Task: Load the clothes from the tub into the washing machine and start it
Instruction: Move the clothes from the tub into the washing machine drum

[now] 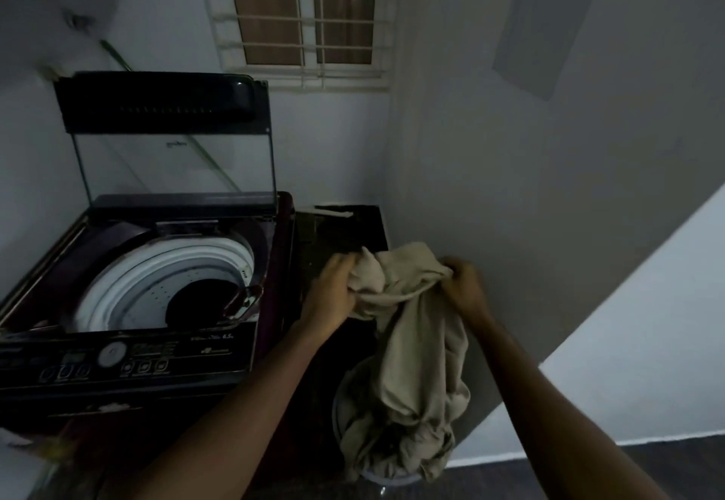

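Two hands: my left hand [337,280] and right hand [465,284] clutch the beige garment [416,342] by its top.
Handling: likely soft, light, floppy.

We see only the person's arms and hands. The left forearm [255,401] and the right forearm [549,389] are both bare along the whole length that shows, from the lower edge of the view to the wrists. Both are slim and smooth in outline, narrowing toward the wrist. The left hand [335,284] shows us its back, broad and rounded, with the fingers mostly hidden. The right hand [465,284] shows its back and a ridge of knuckles. The light is dim and the picture soft, so we cannot tell nails or fine marks.
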